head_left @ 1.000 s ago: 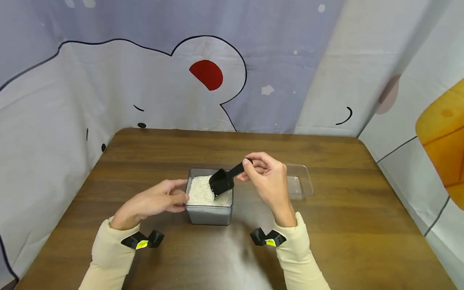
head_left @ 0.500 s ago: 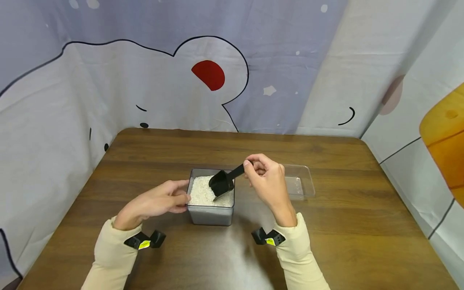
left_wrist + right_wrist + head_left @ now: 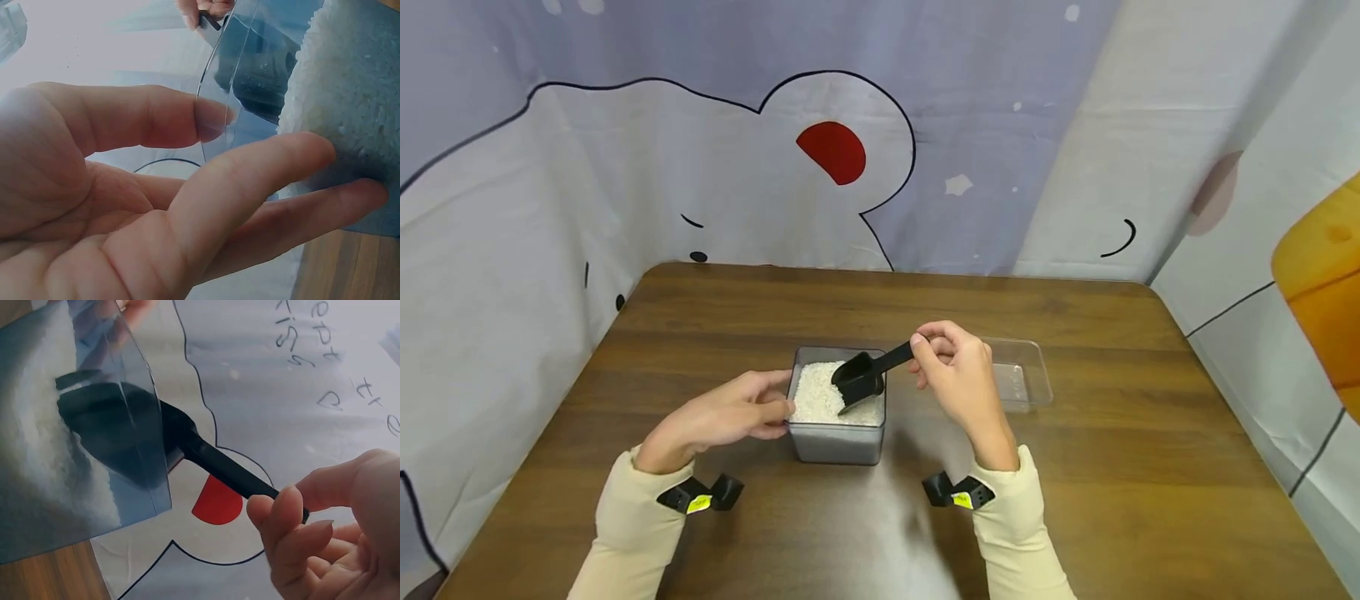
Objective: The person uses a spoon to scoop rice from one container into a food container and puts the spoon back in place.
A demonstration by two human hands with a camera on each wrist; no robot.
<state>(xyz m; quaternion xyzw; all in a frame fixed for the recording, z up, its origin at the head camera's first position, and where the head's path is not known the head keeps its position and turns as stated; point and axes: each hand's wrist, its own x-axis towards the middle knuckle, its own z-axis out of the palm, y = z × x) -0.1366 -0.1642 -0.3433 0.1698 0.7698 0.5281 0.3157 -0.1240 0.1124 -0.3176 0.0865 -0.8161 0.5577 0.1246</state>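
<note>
A grey see-through square container (image 3: 838, 445) full of white rice (image 3: 814, 393) stands on the table. My left hand (image 3: 722, 417) touches its left side near the rim, fingers fairly straight and apart; the left wrist view shows fingertips (image 3: 306, 150) against the wall. With thumb and fingers, my right hand (image 3: 958, 375) pinches the handle end of a black scoop (image 3: 859, 379). The scoop's bowl lies tilted in the right part of the container, its lower edge in the rice. Through the clear wall, the right wrist view shows the bowl (image 3: 112, 425) against the rice.
A clear shallow plastic tray (image 3: 1033, 375) lies behind my right hand, partly hidden by it. The brown wooden table (image 3: 1120, 433) reaches back to a printed curtain (image 3: 970, 208). Each wrist carries a small black camera (image 3: 703, 493).
The right hand has drawn slightly to the right along with the scoop's handle, which sits a bit lower. The left hand and container look steady apart from a small camera shift.
</note>
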